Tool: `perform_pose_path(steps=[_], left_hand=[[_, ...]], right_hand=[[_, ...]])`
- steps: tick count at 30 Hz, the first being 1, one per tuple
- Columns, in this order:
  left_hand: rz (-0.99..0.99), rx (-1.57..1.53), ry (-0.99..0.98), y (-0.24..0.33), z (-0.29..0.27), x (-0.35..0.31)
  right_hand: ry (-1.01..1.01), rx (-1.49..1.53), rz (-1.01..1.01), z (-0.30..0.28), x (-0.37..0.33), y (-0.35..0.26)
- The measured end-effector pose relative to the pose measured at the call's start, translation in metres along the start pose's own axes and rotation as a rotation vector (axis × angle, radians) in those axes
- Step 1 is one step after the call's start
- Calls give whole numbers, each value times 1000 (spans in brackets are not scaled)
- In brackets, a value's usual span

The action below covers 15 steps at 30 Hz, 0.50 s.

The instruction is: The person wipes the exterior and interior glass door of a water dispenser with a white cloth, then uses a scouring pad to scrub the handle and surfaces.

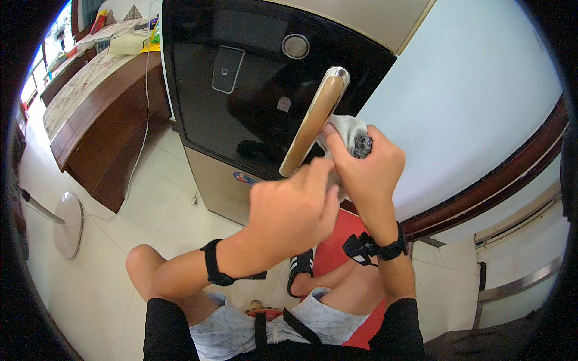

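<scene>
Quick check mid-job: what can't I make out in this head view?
All in the head view:
Grey cloth: lower part hidden by both hands.
Left hand: blurred; its grip on the cloth can't be told.
Right hand: most fingers hidden behind it.
Stand pole: far end lost at the dark left rim.

Left hand [292,201] and right hand [376,162]: two hands, both bare. Pale grey cloth [348,126]: one. Mottled dark wad [363,146] beside cloth: one. Long tan handle [316,120]: one. Glossy black door panel [241,126]: one. Round silvery disc [295,46] on panel: one. Pinkish sticker [283,104] and bluish sticker [243,177]: two stickers. Black left wristband [212,262] and black right wristband [394,248]: two wristbands. Striped black sandal [300,268]: one visible. Red mat [337,240]: one. Pale patterned shorts [226,328]: one pair. Oval pale stand base [68,231] at far left: one. Thin white cable [146,90]: at least one.
</scene>
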<state>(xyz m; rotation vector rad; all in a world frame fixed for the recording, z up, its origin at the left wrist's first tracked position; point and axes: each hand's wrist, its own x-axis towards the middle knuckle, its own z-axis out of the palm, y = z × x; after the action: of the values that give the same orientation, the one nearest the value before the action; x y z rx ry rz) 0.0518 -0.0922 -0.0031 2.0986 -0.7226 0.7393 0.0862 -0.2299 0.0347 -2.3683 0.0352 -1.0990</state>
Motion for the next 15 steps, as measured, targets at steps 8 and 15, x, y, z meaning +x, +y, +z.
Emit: perform_pose_path(steps=[8, 15], left_hand=[[-67, -8, 271, -26, -11, 21], [-76, 9, 239, -39, -2, 22]], right_hand=[[119, -126, -120, 5, 8, 2], [75, -62, -93, 9, 6, -3]])
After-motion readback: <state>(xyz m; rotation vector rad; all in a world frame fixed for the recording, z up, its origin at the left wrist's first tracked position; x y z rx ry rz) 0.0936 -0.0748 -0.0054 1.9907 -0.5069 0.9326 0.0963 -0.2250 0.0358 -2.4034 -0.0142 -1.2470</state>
